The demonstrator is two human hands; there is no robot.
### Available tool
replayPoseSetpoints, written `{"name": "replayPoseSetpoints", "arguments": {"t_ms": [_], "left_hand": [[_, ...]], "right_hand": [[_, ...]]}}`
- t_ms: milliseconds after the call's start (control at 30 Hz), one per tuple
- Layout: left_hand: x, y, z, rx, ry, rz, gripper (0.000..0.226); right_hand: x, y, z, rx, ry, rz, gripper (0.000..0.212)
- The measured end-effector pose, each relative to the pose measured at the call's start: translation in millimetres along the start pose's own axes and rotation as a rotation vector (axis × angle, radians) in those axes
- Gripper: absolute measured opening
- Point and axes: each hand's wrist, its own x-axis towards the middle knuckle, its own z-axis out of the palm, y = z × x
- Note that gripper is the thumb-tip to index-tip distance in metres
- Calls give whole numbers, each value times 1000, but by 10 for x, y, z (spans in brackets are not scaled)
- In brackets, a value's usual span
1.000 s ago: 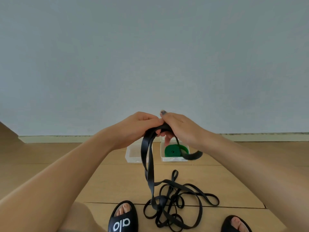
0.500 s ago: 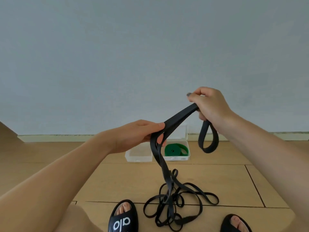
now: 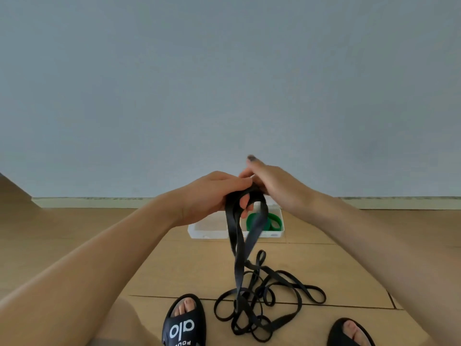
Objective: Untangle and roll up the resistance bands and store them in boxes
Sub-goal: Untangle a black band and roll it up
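The left hand and the right hand are up in front of the wall, close together and touching. Both hands have a tight grip on the top of a black resistance band. The left hand's fingers curl through the band's top loop. The right hand pinches the band just beside them.

The band hangs down in long strips to the wooden floor. There it joins a tangled pile of black bands, between two feet in black slide sandals.

Behind the hanging band, two clear plastic boxes sit side by side on the floor near the wall. The right box holds a rolled-up green band. Nothing can be seen in the left box.
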Motion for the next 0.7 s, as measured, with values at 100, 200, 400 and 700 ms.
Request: {"name": "replayPoseSetpoints", "arguments": {"t_ms": [100, 200, 400, 700], "left_hand": [[-11, -10, -24, -44, 2, -27, 49], [-36, -37, -19, -113, -75, -93, 53], [-24, -82, -4, -90, -191, -116, 64], [-105, -80, -31, 159, -139, -226, 53]], "right_hand": [[17, 39, 56, -73, 93, -52, 52], [45, 47, -47, -191, 227, -100, 35], [88, 21, -306, -211, 473, -173, 26], [50, 224, -755, -169, 743, -42, 30]]}}
